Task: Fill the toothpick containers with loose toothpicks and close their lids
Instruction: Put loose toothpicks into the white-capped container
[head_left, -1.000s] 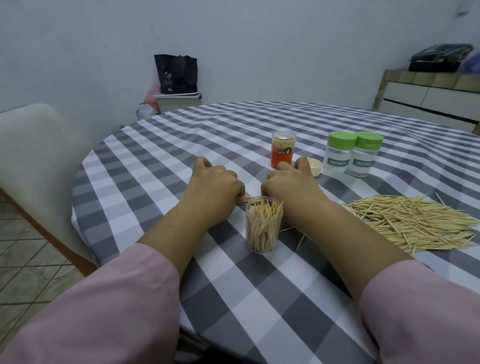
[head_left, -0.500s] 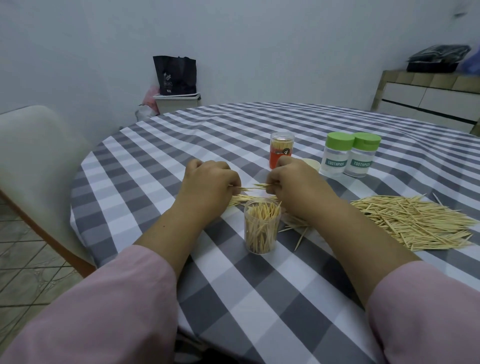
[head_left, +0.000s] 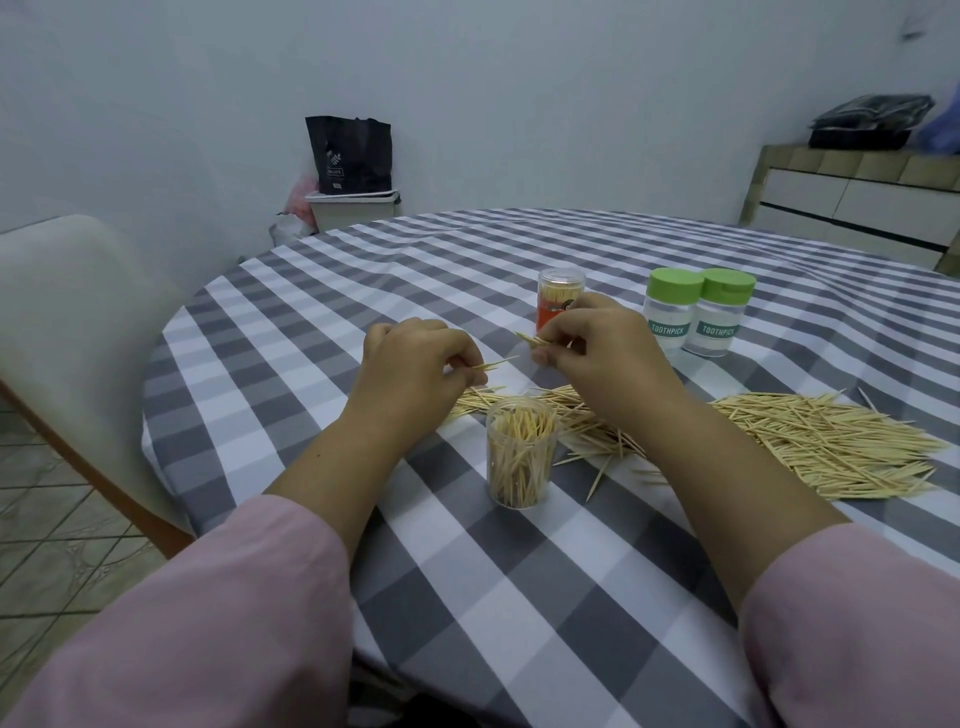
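Pale wooden toothpicks are pinched in the curled fingers of both the left hand (head_left: 410, 364) and right hand (head_left: 602, 345), above the lidless clear cylindrical container (head_left: 521, 460) on the checked tablecloth (head_left: 311, 332).

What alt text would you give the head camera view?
Both hands, left hand and right hand, pinch toothpicks above an open clear container of toothpicks on a checked tablecloth; a loose toothpick pile lies right, two green-lidded containers behind.

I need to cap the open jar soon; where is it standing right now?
In the head view the open jar stands upright on the table, near the front edge between the forearms, just left of the loose toothpicks.
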